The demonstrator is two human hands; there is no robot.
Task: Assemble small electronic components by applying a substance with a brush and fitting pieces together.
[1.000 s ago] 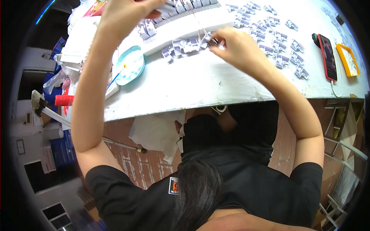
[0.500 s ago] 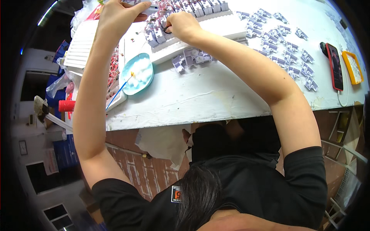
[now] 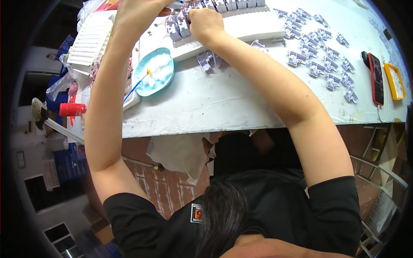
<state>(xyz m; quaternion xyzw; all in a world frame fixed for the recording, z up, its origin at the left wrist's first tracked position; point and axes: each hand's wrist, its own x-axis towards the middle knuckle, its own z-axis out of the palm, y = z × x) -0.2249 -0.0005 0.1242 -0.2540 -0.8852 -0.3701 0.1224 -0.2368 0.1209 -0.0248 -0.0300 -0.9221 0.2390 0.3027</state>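
Observation:
My left hand (image 3: 140, 15) is at the top edge, partly cut off. Its thumb and fingers close on a small whitish plastic housing (image 3: 176, 4), only part of which shows. Just to the right, my right hand (image 3: 207, 25) is closed, fingers curled down over the near end of a row of white plastic housings (image 3: 220, 6) with thin red wires. Whatever lies within its fingertips is hidden behind the hand. The housings stand on a long white foam slab (image 3: 241, 28). A few grey-lilac plastic parts (image 3: 206, 61) lie by the right forearm.
A light-blue dish (image 3: 143, 88) holds white fluffy wads and a blue-handled stick (image 3: 134, 90). Several loose plastic parts (image 3: 331, 64) spread to the right, near a red-cased phone (image 3: 376, 79) and a yellow tray (image 3: 391, 81). White ribbed trays (image 3: 90, 41) and a red cylinder (image 3: 72, 109) are left.
The whole view has shifted slightly, moving the table things up and right. My right elbow has come a little inward. A dark loop earlier visible at my right fingertips is now hidden.

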